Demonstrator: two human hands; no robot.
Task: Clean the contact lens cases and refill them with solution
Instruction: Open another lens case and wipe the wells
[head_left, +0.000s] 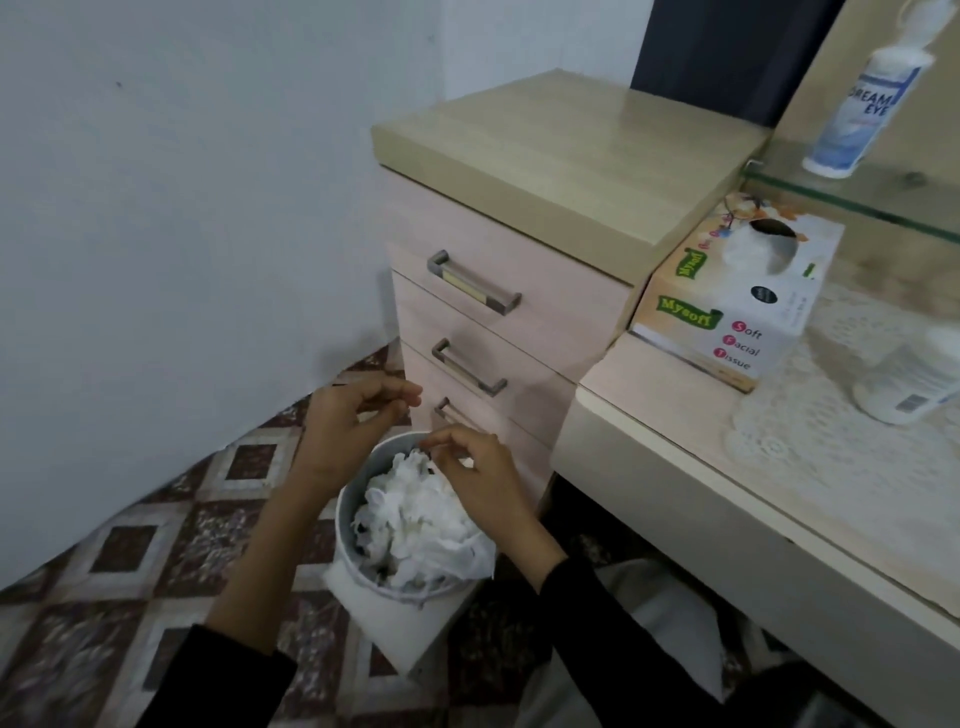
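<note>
Over the bin (347, 525) on the floor, beside the drawer unit (498, 312), both hands are held low. The bin is filled to its rim with crumpled tissues (421, 525).

Step in hand, as judged: discarding waste or tipping out old fluid before cleaning goes on. To do it well, work over the middle of the bin and let go clear of the rim. Fingertips should stay off the used tissues, since the same fingers will next handle the cases.

The left hand (353, 421) is just above and left of the rim, fingers curled, thumb meeting the fingertips. Its grip is nearly closed; whether anything small lies in it cannot be told.

The right hand (475, 475) hovers over the far rim, fingers bent down, tips just beside the top tissue. Its grip is likewise close, contents not discernible.

No lens case can be made out; if present, it is hidden within the fingers. The solution bottle (865, 104) stands on the glass shelf (831, 200), well apart from the hands. A second bottle (906, 384) and the tissue box (737, 306) are on the table (649, 441).
</note>
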